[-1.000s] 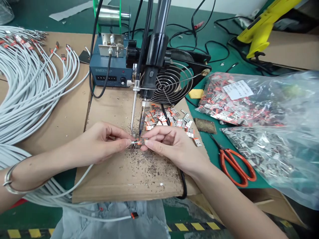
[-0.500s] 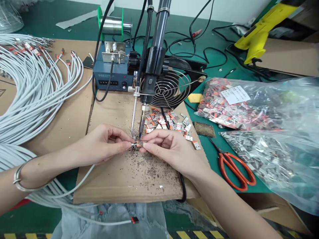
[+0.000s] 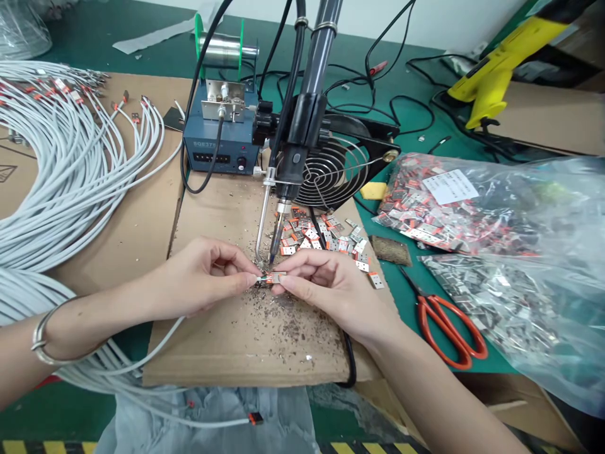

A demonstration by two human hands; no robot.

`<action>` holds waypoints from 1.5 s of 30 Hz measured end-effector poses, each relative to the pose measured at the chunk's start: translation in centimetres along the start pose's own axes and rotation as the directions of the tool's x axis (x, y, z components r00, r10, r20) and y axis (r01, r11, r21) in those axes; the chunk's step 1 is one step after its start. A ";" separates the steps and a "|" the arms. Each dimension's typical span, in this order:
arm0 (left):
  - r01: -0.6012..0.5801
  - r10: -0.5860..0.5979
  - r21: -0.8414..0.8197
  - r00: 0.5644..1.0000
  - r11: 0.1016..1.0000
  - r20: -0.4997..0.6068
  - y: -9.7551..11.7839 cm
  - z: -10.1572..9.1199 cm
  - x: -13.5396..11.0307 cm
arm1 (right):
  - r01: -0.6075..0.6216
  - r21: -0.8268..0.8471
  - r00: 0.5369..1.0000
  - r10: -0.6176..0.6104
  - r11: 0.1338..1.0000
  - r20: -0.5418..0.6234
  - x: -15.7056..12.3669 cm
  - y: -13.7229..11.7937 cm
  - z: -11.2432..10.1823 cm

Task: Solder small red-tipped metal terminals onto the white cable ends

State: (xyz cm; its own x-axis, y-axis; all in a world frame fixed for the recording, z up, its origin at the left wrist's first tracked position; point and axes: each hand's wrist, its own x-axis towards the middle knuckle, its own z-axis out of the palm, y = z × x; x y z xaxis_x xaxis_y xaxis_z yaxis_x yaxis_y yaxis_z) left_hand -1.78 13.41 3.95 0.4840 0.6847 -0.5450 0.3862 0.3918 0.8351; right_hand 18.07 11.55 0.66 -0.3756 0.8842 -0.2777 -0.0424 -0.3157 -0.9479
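My left hand (image 3: 217,277) pinches the end of a white cable (image 3: 163,340), its thin wires meeting an orange and silver USB connector (image 3: 275,277). Between thumb and fingers of my right hand (image 3: 326,284) is the other end of that connector. Right above the joint points the tip of a soldering iron (image 3: 275,243) fixed in a stand. A thin metal solder feed tube (image 3: 263,221) curves down beside it. Behind my right hand lies a loose pile of USB connectors (image 3: 312,233). Dark solder specks cover the cardboard (image 3: 208,353) under my hands.
Bundles of white cables (image 3: 61,164) fill the left. A blue solder feeder (image 3: 217,148) with a solder spool (image 3: 220,50) and a round fan (image 3: 326,173) stand behind. Right are red-handled scissors (image 3: 451,331), a bag of connectors (image 3: 425,208) and a bag of metal shells (image 3: 496,302).
Both hands have drawn the connector slightly down from the iron tip, where it was touching or very near. The whole view has shifted a little.
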 end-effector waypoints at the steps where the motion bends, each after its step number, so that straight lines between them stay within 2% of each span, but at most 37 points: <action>1: -0.007 0.007 0.002 1.000 1.000 -0.006 0.0 0.0 0.0 | 0.003 -0.006 1.000 -0.003 1.000 0.000 0.0 0.0 0.0; 10: 0.026 -0.027 0.014 0.999 1.000 0.030 -0.1 -0.2 0.0 | 0.002 -0.006 1.000 -0.002 1.000 -0.012 0.0 0.2 0.1; 26: 0.066 -0.066 0.059 0.998 0.996 0.013 0.1 -0.2 -0.1 | 0.009 0.033 1.000 -0.009 0.999 0.008 0.0 0.0 0.1; 36: 0.043 -0.043 -0.010 0.999 0.999 0.004 -0.5 -0.1 0.0 | 0.031 0.026 0.999 -0.031 0.999 -0.021 0.0 0.3 0.2; 40: 0.035 -0.036 0.009 0.999 0.999 0.016 -0.8 -0.3 0.2 | 0.039 -0.006 0.999 -0.039 0.999 -0.035 0.1 0.4 0.3; 45: -0.020 0.020 -0.004 0.997 1.000 0.073 -1.5 -0.5 0.3 | 0.070 -0.134 0.997 -0.066 0.989 0.031 0.1 0.4 0.0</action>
State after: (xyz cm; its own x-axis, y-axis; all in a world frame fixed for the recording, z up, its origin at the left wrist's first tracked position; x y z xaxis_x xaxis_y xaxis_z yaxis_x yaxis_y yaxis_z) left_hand -2.60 13.41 2.58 0.5480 0.6456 -0.5319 0.3729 0.3807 0.8462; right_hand 18.03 11.54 0.29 -0.4003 0.8921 -0.2096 0.0560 -0.2044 -0.9773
